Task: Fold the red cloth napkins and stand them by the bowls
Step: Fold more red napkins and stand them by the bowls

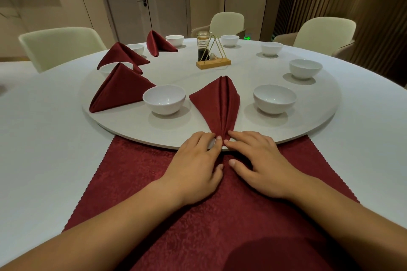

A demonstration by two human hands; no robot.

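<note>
Folded napkin [217, 103]: near tip hidden under fingertips of left hand [196, 167] and right hand [259, 165]. Flat red cloth [136, 174]: far edge hidden under turntable [132, 132], near part cut off by bottom edge. Far-left bowl [110, 68] half hidden behind left napkin [119, 90]. White item [213, 56] in gold stand too small to tell.

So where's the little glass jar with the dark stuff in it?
In the head view, the glass jar stands at the far middle of the turntable, right behind the gold wire holder.
</note>
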